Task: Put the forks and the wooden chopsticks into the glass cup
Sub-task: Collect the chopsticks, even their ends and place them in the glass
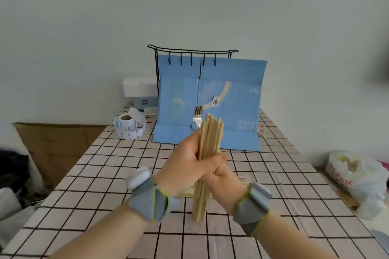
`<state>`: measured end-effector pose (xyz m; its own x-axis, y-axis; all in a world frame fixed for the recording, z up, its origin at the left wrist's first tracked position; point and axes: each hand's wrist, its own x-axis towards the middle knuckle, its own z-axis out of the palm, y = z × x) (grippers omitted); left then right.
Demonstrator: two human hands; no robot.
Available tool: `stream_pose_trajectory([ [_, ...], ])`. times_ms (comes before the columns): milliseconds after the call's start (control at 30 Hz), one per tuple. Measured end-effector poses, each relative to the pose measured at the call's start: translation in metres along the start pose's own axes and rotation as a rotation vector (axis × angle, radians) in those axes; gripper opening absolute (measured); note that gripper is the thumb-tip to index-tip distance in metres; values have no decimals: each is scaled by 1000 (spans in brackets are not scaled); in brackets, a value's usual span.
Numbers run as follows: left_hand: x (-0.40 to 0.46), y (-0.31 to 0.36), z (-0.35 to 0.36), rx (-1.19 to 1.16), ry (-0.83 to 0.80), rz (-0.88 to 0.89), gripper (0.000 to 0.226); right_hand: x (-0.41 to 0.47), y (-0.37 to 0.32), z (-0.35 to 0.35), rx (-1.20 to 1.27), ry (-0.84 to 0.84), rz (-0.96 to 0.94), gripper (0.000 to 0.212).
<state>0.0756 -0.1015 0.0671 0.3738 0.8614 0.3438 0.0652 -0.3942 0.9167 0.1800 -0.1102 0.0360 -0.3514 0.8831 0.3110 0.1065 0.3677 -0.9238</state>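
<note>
Both my hands grip one bundle of several wooden chopsticks [210, 134], held upright with its lower ends resting on the checked tablecloth [105, 174]. My left hand [185, 157] wraps the bundle's middle from the left. My right hand [223, 176] clasps it just below, from the right. Behind the bundle, metal forks [197, 114] stand tines up in a glass cup [192, 127] that my hands almost wholly hide. A few more chopsticks [242, 181] lie flat on the cloth behind my right hand.
A blue folded paper bag [231, 101] stands behind the cup, with a black wire hook rack [191, 52] over it. A label roll [128, 127] and a white box [140, 86] are at the back left. A plastic bag [357, 174] lies right; cardboard [56, 143] left.
</note>
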Motion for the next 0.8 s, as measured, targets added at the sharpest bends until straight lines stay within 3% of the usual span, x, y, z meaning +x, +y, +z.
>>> stream_pose_trajectory([
  [167, 4, -6, -4, -44, -6, -20, 34, 5, 7, -2, -3, 67, 18, 23],
  [333, 6, -10, -6, -96, 1, -57, 19, 6, 2, -12, 2, -3, 54, 24],
  [467, 9, -13, -7, -17, 2, 17, 8, 9, 2, -25, -192, -105, -18, 10],
  [567, 7, -14, -3, -28, -14, 70, 18, 7, -5, -40, -411, -106, -89, 8],
  [667, 6, -15, -2, -84, 32, 97, 21, 6, -6, -54, -541, 95, -148, 65],
  [700, 5, -15, -2, -118, 43, 88, 19, 6, -6, -57, -518, 165, -155, 74],
  [800, 2, -14, -1, -258, 27, 13, 17, 5, -10, -52, -342, 225, -209, 61],
])
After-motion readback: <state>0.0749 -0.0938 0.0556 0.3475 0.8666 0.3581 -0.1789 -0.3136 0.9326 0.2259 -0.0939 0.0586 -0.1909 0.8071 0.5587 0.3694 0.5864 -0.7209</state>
